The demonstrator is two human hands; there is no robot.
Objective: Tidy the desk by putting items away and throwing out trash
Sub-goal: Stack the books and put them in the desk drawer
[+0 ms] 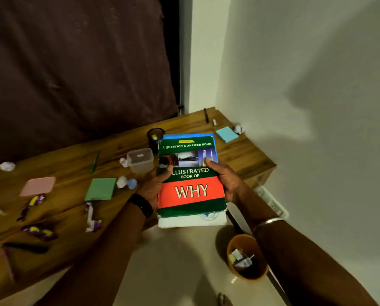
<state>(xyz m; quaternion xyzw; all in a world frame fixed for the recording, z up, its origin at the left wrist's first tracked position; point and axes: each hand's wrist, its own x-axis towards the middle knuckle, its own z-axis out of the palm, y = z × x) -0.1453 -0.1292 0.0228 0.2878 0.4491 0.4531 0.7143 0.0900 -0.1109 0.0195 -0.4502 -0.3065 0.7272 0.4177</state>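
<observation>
left hand (153,185) and right hand (227,181) curl round the books (191,192), clear tub (140,160) just beside.

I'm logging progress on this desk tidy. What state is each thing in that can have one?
Green-and-red "WHY" book: closed, topping a stack held in both hands.
Left hand: grips the stack's left edge.
Right hand: grips its right edge.
Clear plastic box: upright on the wooden desk.
Black mesh pen cup: upright, something yellow inside.
Orange round bin: on the floor, scraps inside.
</observation>
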